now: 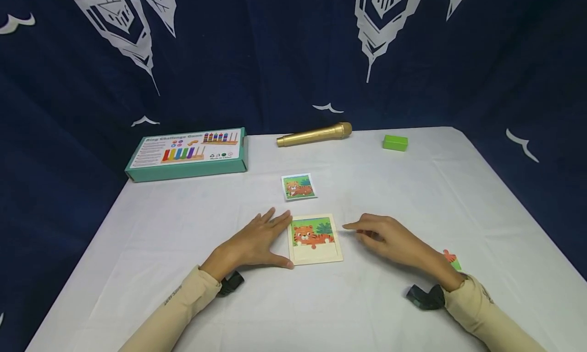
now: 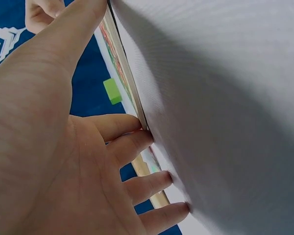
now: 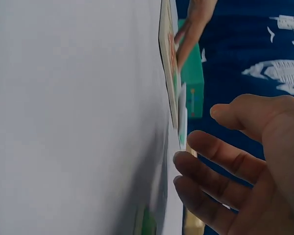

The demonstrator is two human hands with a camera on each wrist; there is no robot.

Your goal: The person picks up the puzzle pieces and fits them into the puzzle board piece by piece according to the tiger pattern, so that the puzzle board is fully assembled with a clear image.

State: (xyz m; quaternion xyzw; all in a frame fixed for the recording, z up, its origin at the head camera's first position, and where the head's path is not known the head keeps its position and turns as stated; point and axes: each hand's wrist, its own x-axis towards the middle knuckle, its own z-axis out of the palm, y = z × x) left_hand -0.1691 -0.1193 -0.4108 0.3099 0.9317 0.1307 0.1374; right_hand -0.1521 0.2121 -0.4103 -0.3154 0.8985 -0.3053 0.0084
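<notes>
A square wooden puzzle board [image 1: 315,255] lies on the white table, its upper part filled with a tiger picture and its lower strip bare wood. My left hand [image 1: 259,242] is spread along the board's left side, thumb and fingertips at its edge; the left wrist view shows the board [image 2: 130,83] between thumb and fingers. To the right of the board, my right hand [image 1: 390,238] hovers apart from it, fingers loosely bent, holding nothing. Beside the right wrist lies a red and green puzzle piece [image 1: 451,259], partly hidden by the arm.
Behind the board is a small tiger picture card [image 1: 299,187]. Farther back lie a teal ring game box [image 1: 188,156], a gold microphone [image 1: 316,135] and a green block [image 1: 395,143]. A dark blue patterned cloth [image 1: 275,51] hangs behind the table.
</notes>
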